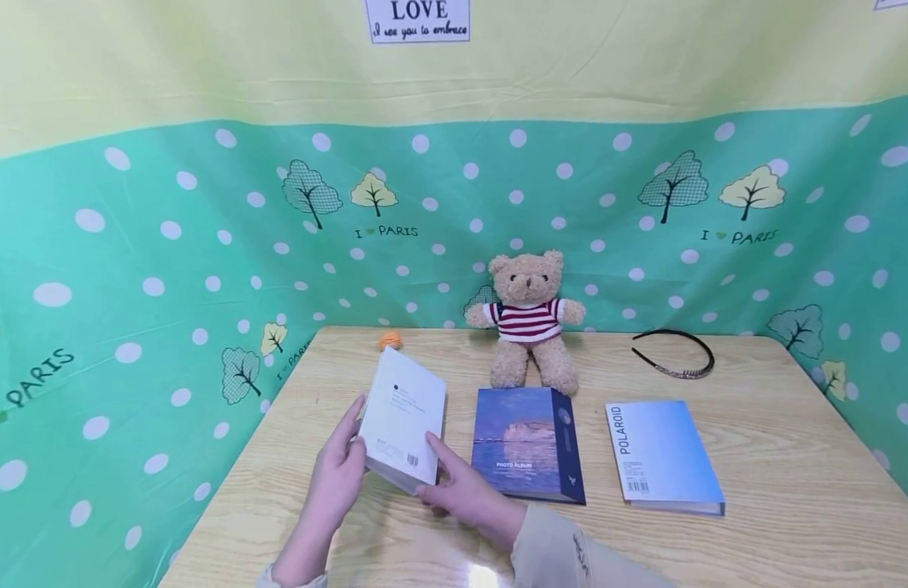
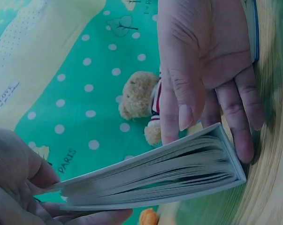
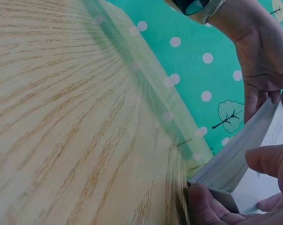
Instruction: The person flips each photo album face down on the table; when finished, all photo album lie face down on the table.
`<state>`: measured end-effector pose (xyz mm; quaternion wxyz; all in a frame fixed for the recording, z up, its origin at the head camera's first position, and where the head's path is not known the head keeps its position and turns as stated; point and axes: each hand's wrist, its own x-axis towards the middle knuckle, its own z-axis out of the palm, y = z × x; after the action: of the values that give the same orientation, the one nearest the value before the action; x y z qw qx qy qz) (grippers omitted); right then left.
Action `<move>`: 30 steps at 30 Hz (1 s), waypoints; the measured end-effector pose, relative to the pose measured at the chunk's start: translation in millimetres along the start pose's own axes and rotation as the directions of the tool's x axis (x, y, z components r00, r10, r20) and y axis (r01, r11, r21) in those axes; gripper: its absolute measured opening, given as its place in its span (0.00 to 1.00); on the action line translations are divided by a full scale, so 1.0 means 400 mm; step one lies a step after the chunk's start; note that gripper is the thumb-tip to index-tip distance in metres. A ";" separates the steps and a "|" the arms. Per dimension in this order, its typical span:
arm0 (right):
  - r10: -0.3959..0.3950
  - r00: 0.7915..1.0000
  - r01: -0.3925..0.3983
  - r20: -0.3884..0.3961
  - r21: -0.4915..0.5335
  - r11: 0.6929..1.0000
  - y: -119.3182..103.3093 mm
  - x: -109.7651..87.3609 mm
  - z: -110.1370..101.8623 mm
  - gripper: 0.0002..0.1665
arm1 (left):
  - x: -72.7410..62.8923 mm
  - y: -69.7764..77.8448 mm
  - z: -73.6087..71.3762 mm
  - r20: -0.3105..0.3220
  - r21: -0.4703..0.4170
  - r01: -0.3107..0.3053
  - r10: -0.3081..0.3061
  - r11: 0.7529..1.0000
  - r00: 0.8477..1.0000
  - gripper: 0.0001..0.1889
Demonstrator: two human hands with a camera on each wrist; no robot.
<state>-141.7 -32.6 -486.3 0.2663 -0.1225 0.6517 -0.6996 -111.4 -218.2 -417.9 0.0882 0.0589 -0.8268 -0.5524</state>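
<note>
A thick white album (image 1: 406,408) is tilted up over the left part of the table, with small print and a barcode on the cover facing me. My left hand (image 1: 338,478) grips its left edge between thumb and fingers. At the lower right corner, my right hand (image 1: 463,490) holds it with the thumb on the cover and fingers underneath. The left wrist view shows the page edges (image 2: 155,176) slightly fanned between the covers. Beside my right hand lies a dark blue photo album (image 1: 516,433) with a cliff-and-sea picture.
A light blue album marked POLAROID (image 1: 667,453) lies to the right. Behind sit a teddy bear (image 1: 527,318) in a striped shirt, a black headband (image 1: 689,373) and a small orange object (image 1: 389,340). A green dotted cloth (image 1: 454,220) hangs along the back of the wooden table (image 1: 792,490).
</note>
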 end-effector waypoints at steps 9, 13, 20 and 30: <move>0.001 1.000 -0.001 -0.011 -0.047 0.999 -0.004 -0.002 0.004 0.52 | 0.007 -0.007 -0.008 -0.017 0.118 -0.002 0.004 0.993 1.000 0.27; 0.004 1.000 -0.006 -0.025 -0.066 0.998 -0.001 0.001 0.003 0.52 | 0.008 -0.012 -0.013 -0.017 0.157 0.008 -0.005 0.988 1.000 0.27; 0.000 0.999 -0.004 -0.040 -0.087 0.996 0.005 0.004 -0.002 0.52 | 0.014 -0.030 -0.026 -0.018 0.173 0.040 -0.038 0.984 0.999 0.29; -0.007 0.998 0.000 -0.056 -0.121 0.993 0.001 0.002 -0.001 0.51 | 0.027 -0.048 -0.035 -0.004 0.193 0.059 -0.059 0.979 0.998 0.36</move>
<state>-142.4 -32.5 -486.7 0.2388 -0.1200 0.6998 -0.6625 -119.1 -240.6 -429.6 0.0650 0.0911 -0.8745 -0.4720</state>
